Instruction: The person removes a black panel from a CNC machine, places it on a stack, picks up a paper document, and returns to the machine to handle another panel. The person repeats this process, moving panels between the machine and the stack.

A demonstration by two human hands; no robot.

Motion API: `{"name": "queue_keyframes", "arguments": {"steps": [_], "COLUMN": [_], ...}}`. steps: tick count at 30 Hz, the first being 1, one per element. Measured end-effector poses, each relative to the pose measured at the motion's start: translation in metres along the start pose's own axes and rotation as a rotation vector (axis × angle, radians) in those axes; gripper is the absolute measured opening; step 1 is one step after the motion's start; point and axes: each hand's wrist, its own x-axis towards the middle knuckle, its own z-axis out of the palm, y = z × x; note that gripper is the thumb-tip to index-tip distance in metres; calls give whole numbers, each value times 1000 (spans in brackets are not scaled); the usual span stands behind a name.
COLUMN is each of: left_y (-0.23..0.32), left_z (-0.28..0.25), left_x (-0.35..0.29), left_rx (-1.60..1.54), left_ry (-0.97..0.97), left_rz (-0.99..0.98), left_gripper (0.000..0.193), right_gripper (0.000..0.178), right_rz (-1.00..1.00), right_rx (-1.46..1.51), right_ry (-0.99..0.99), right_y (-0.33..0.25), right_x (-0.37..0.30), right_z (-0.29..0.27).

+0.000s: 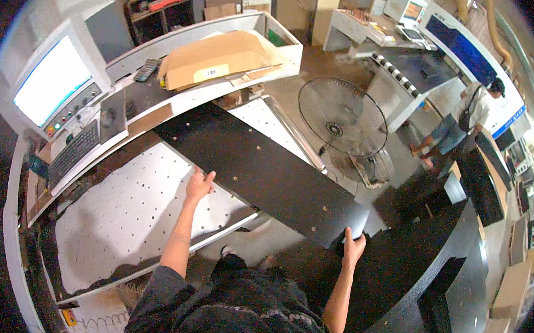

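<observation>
A long black board (266,172) with several small drilled holes slants from the far left down to the near right, in front of my body. My left hand (200,186) grips its near long edge, thumb on top and fingers hidden underneath. At the right end, my right hand (353,247) holds the short edge near its corner, the thumb above. Part of the board lies over a white worktop (134,213) dotted with holes; its right part reaches past that worktop, over the floor.
A control console with a lit screen (56,84) and a keyboard (73,153) stands at left. Cardboard (219,58) lies on a white bench behind. A floor fan (343,117) is beyond the board. Black panels (408,269) are stacked at right. Another person (462,115) stands far right.
</observation>
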Motion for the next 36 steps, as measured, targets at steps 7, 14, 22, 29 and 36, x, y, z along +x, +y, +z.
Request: {"name": "queue_keyframes", "arguments": {"steps": [7, 14, 22, 29, 36], "left_y": [6, -119, -119, -104, -146], "left_z": [-4, -44, -125, -78, -87], "left_x": [65, 165, 277, 291, 347], "left_rx": [-264, -348, 815, 1003, 884], "left_ry": [-8, -2, 591, 372, 384], "left_rz": [-271, -223, 318, 140, 521], "left_gripper": [71, 46, 77, 93, 70], "right_gripper": [63, 77, 65, 45, 61], "right_rz": [-45, 53, 29, 320, 491], "right_rx": [-150, -8, 128, 9, -186], "right_ry": [-81, -25, 40, 174, 231], "right_y": [-59, -74, -27, 54, -3], "right_x": [-5, -11, -85, -114, -107], "right_z": [28, 56, 27, -74, -93]}}
